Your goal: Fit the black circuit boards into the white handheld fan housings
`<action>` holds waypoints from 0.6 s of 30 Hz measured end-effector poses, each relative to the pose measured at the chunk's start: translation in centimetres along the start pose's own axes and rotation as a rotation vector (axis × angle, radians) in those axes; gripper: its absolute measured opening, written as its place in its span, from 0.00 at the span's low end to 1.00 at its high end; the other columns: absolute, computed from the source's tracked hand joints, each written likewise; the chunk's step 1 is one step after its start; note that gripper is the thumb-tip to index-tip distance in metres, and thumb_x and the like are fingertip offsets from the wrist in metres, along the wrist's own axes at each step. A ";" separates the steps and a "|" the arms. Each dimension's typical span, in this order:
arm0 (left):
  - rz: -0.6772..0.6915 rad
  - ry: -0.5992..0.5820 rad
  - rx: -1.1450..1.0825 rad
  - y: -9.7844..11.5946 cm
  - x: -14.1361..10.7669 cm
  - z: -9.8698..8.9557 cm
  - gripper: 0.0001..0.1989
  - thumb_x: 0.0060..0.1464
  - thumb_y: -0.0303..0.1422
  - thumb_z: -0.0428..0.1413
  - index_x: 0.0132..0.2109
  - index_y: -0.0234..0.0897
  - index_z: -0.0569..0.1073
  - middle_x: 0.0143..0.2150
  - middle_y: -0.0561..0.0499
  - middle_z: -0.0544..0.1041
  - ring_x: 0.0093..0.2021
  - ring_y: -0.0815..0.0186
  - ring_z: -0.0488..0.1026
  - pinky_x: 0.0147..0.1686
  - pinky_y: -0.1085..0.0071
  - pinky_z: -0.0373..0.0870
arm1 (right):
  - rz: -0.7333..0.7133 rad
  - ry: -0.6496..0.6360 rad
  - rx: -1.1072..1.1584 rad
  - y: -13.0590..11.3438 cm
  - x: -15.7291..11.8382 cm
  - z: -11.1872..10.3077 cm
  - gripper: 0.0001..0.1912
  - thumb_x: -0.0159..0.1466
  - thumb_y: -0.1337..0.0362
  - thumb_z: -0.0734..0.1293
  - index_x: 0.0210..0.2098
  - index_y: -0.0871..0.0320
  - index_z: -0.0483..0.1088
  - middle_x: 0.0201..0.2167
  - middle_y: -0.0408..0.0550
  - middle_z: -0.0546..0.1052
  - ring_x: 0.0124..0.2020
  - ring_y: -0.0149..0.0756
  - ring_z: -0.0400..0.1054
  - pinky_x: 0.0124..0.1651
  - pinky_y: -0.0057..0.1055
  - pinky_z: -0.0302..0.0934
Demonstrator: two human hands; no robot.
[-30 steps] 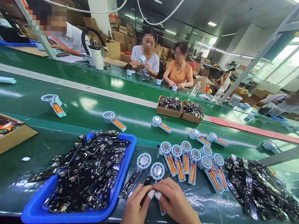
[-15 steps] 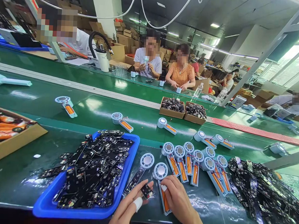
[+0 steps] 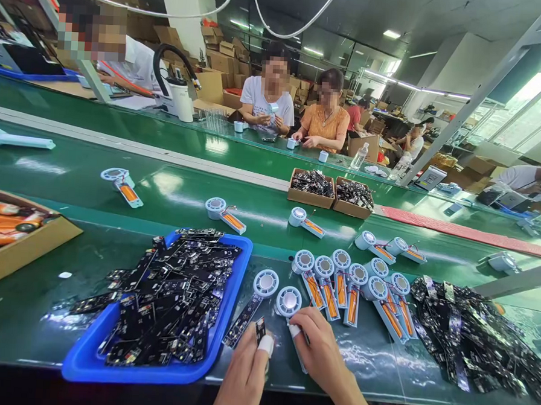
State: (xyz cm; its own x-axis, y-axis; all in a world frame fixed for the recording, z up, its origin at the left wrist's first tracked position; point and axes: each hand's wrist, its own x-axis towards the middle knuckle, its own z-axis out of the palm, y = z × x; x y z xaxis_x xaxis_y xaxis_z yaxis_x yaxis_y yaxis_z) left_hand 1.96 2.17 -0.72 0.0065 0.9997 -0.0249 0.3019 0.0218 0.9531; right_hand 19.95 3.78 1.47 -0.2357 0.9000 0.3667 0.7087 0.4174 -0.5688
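My left hand (image 3: 245, 364), its thumb wrapped in white tape, is closed on a small black circuit board (image 3: 260, 329) that stands nearly upright above the fingers. Beside it, my right hand (image 3: 315, 338) is closed at the neck of a light-blue handheld fan (image 3: 289, 301) with a round head. The palm and fingers cover most of that fan's handle. Left of it lies another fan (image 3: 265, 282) with a long black board (image 3: 244, 319) along its handle. A blue tray (image 3: 233, 303) heaped with black circuit boards (image 3: 169, 306) stands near my left hand.
Several fans with orange batteries (image 3: 331, 299) lie grouped beyond my right hand. A pile of boards (image 3: 467, 334) spreads at the right. At the left stands a cardboard box (image 3: 53, 242) of batteries. More fans sit on the green belt (image 3: 175, 188); co-workers sit across it.
My left hand has turned over and lowered slightly, tipping the small board upright. My right hand has shifted up a little, hiding the orange battery in the handle.
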 end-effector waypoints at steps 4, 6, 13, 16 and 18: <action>-0.199 -0.131 -0.183 0.1 0.4 -0.4 0.18 0.62 0.41 0.47 0.51 0.39 0.75 0.37 0.48 0.78 0.35 0.60 0.74 0.41 0.63 0.77 | 0.020 0.035 0.034 -0.2 0.1 0.3 0.12 0.67 0.76 0.61 0.44 0.54 0.69 0.40 0.49 0.76 0.41 0.41 0.70 0.44 0.36 0.66; -0.299 -0.164 -0.260 0.0 0.6 -0.6 0.21 0.61 0.44 0.50 0.56 0.40 0.71 0.34 0.51 0.75 0.28 0.65 0.69 0.30 0.69 0.74 | 0.009 0.038 0.051 -0.3 0.2 0.3 0.12 0.67 0.76 0.61 0.44 0.55 0.70 0.41 0.50 0.76 0.42 0.40 0.69 0.46 0.36 0.66; -0.505 -0.224 -0.455 0.0 0.5 0.3 0.33 0.55 0.63 0.49 0.50 0.39 0.72 0.26 0.60 0.60 0.19 0.73 0.54 0.15 0.80 0.47 | -0.003 0.027 0.101 -0.7 0.8 0.2 0.09 0.70 0.73 0.62 0.43 0.55 0.72 0.40 0.50 0.76 0.40 0.39 0.68 0.43 0.35 0.65; -0.491 -0.207 -0.440 0.6 0.5 0.5 0.34 0.50 0.64 0.54 0.48 0.40 0.72 0.25 0.61 0.59 0.19 0.74 0.53 0.15 0.80 0.44 | 0.012 0.017 0.118 -1.0 0.9 0.3 0.09 0.70 0.72 0.62 0.42 0.55 0.72 0.38 0.49 0.75 0.39 0.39 0.67 0.42 0.34 0.65; -0.532 -0.219 -0.433 0.9 0.6 0.4 0.32 0.49 0.64 0.55 0.47 0.41 0.72 0.25 0.62 0.59 0.19 0.75 0.53 0.17 0.81 0.44 | 0.023 -0.002 0.111 -1.2 1.0 0.4 0.09 0.70 0.72 0.62 0.41 0.55 0.72 0.38 0.49 0.75 0.39 0.39 0.67 0.42 0.34 0.65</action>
State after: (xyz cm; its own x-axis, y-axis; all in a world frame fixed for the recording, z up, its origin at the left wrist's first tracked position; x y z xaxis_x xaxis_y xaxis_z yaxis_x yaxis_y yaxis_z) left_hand 2.59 2.77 0.00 0.1682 0.8274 -0.5359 -0.0878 0.5540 0.8279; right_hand 18.61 4.22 2.21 -0.2218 0.9096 0.3513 0.6359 0.4080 -0.6551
